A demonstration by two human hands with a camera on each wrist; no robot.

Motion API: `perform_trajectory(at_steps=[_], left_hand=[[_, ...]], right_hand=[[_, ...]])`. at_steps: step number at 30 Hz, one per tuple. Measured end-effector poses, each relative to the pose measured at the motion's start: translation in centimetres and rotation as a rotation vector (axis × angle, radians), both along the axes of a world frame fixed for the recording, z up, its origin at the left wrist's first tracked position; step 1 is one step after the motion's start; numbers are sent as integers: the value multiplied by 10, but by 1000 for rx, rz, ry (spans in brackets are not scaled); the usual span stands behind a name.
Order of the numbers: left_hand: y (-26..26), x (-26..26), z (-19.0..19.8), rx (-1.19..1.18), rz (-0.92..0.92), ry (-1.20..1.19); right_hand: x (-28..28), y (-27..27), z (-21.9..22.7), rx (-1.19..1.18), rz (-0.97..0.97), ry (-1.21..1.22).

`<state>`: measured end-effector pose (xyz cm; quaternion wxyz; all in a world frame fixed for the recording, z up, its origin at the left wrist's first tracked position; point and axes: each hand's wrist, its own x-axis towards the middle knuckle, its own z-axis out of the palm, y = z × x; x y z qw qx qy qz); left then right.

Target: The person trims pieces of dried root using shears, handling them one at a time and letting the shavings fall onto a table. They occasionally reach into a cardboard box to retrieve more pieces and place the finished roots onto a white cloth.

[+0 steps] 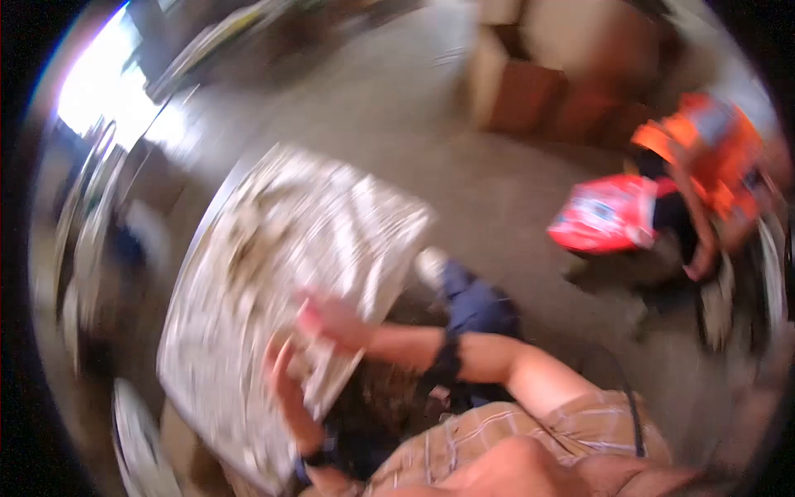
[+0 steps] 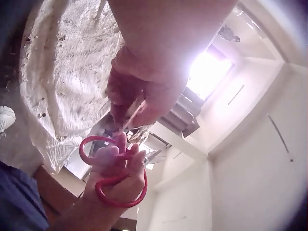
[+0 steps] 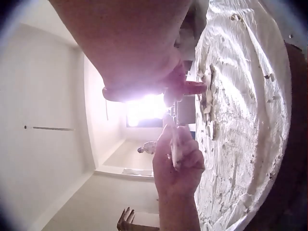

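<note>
In the left wrist view my right hand holds scissors with red loop handles, the fingers through the loops and the metal blades pointing past the fingers. My left hand grips a pale, slender piece whose kind I cannot tell; its upper end points toward the right hand. Both hands are close together over a table covered with a crumpled white sheet. In the head view the left hand and right hand are blurred, and the scissors do not show clearly.
Pale scraps lie in a heap on the sheet, with small dark crumbs scattered about. Beyond the table, a person in an orange vest bends by a red bag. Cardboard boxes stand at the back.
</note>
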<state>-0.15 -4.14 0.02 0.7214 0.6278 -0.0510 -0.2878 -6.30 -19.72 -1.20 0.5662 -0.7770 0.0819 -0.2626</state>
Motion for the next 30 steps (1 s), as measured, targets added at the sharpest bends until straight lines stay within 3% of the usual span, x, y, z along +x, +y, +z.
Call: perform_trajectory(at_steps=[2,3,6,10,12,14,16,18,20,21,22,24,25,26,28,30], left_hand=[[-7,6,-2,171,-211,-75],[-7,3,-4,65,-277,-72],[-10,-4,7,5,-359,15],[-6,-1,12,-73,-294,89],[-1,2,11,-15,-299,25],[1,-1,12,-4,-284,14],[3,-1,13,21,-357,33],[5,5,10,24,-343,-6],[8,13,8,-271,-283,124],[5,10,10,-422,-143,166],[1,6,9,-422,-143,163],[-8,0,3,-483,97,128],[-11,-5,-1,-482,95,102],[-15,-8,-5,-480,94,103],[-20,-13,-7,-551,194,174],[-19,-12,-9,-588,247,190]], right_hand=[[3,-7,16,196,-9,184],[6,-6,17,248,-16,102],[4,-11,27,210,95,187],[2,-11,27,372,129,187],[2,-8,33,456,22,156],[4,-11,30,319,68,128],[3,-12,33,130,293,250],[3,-6,29,148,285,235],[4,0,28,440,138,116],[4,-1,32,497,94,100],[5,1,33,497,95,97],[8,5,35,650,14,-67],[6,7,34,672,15,-45],[6,9,33,673,14,-45],[5,13,30,407,12,-44],[4,16,26,368,67,-9]])
